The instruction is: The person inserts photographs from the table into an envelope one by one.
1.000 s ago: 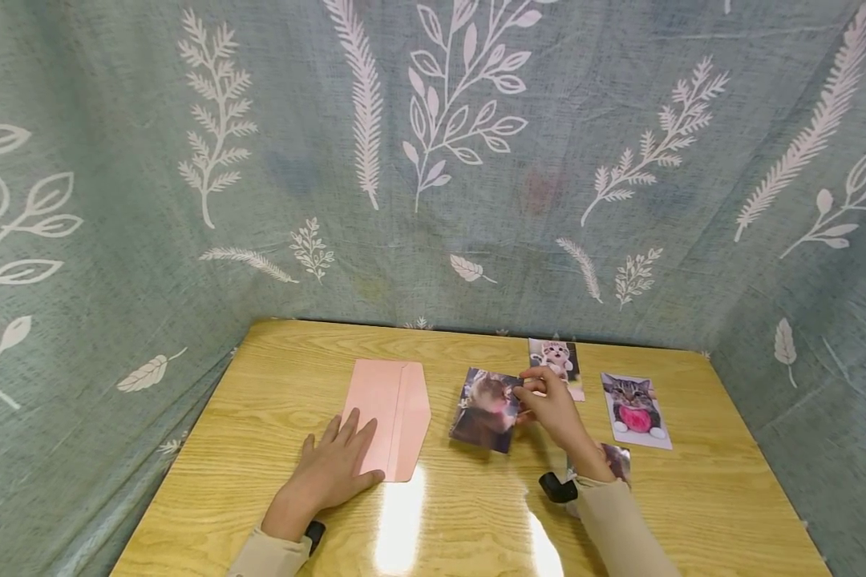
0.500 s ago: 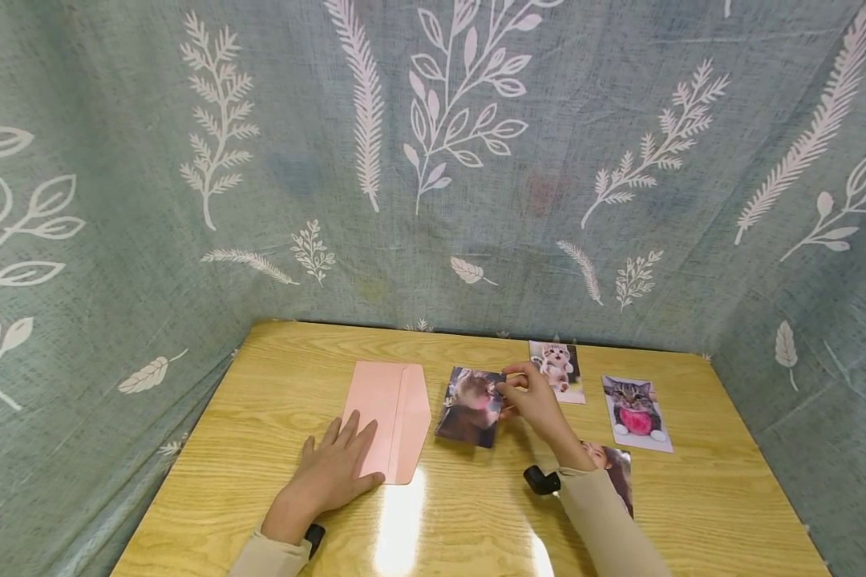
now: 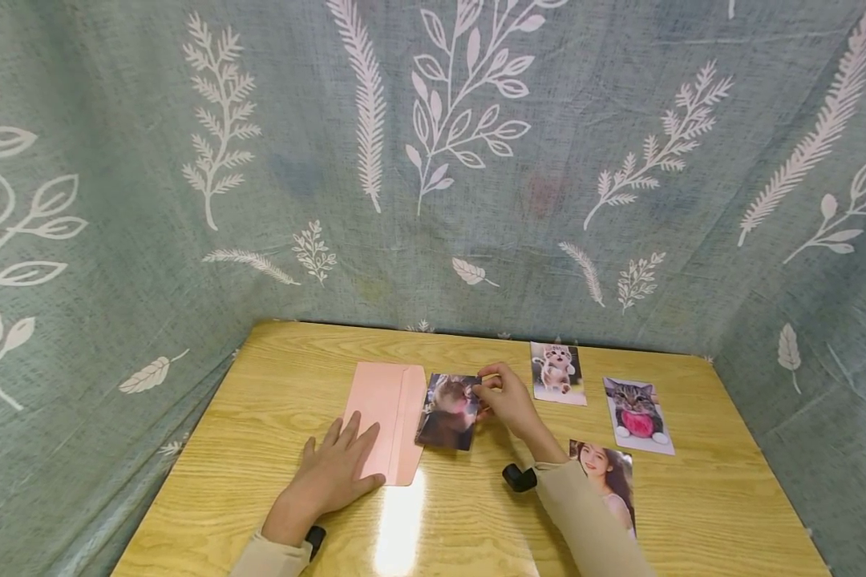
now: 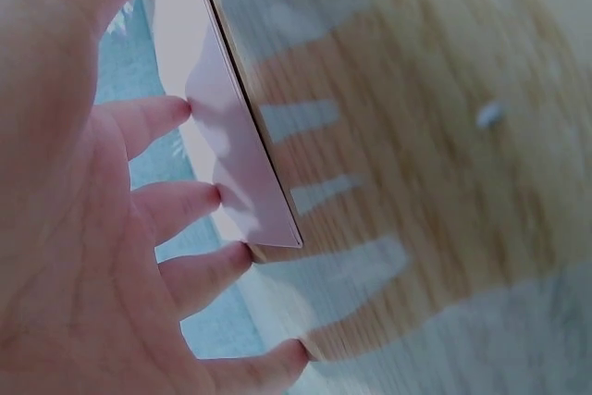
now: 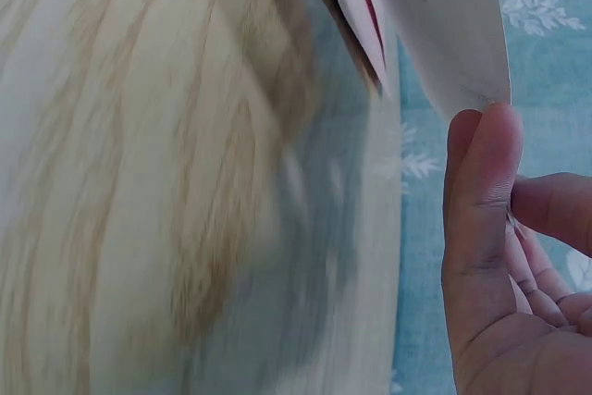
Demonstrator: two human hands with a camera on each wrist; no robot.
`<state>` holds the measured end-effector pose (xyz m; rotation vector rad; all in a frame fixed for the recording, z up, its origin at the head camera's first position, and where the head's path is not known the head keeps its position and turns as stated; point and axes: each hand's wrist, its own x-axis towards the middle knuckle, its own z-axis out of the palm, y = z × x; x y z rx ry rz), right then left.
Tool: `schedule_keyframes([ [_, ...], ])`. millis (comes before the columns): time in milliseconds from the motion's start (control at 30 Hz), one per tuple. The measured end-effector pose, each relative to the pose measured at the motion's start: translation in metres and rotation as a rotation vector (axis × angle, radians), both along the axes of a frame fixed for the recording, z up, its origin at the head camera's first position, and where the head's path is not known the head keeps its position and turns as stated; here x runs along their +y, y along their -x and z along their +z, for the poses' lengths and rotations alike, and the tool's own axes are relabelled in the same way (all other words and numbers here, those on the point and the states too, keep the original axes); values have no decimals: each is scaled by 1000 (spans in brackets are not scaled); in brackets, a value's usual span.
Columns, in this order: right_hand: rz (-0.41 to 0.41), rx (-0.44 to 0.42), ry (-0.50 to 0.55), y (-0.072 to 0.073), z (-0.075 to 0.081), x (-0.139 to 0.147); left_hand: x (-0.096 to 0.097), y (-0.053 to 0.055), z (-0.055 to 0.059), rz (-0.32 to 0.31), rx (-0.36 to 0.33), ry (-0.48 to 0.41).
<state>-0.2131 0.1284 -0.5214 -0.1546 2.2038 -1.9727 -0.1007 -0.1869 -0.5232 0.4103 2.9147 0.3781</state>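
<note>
A pink envelope [image 3: 375, 393] lies on the wooden table, its flap opened out to the right. My left hand [image 3: 328, 473] rests over its left lower part with fingers spread; the left wrist view shows the fingertips [image 4: 208, 196] at the envelope and the tabletop. With thumb and fingers, my right hand [image 3: 512, 405] pinches a dark photo print [image 3: 449, 413] by its upper right edge. That print overlaps the envelope's flap in the head view. Its pale back [image 5: 453, 25] shows in the right wrist view, raised off the table.
To the right lie a kitten photo [image 3: 557, 373], a photo of a cat with a pink ball [image 3: 638, 417] and a portrait photo [image 3: 606, 481], partly behind the right sleeve [image 3: 584, 513]. A patterned cloth [image 3: 433, 264] hangs behind the table [image 3: 491, 513].
My right hand has carried the dark photo leftward, up to the envelope's flap. The kitten and portrait photos are now less covered by the right arm. My left hand has stayed in place.
</note>
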Motion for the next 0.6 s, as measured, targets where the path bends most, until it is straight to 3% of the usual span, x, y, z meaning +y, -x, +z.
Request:
schedule_keyframes([
  [467,25,-59,-32,2,1,-26,-3,-2,-1,-6,22,-5],
  [600,32,-60,-33,5,-7,-31,-4,-1,-3,-8,17,-11],
])
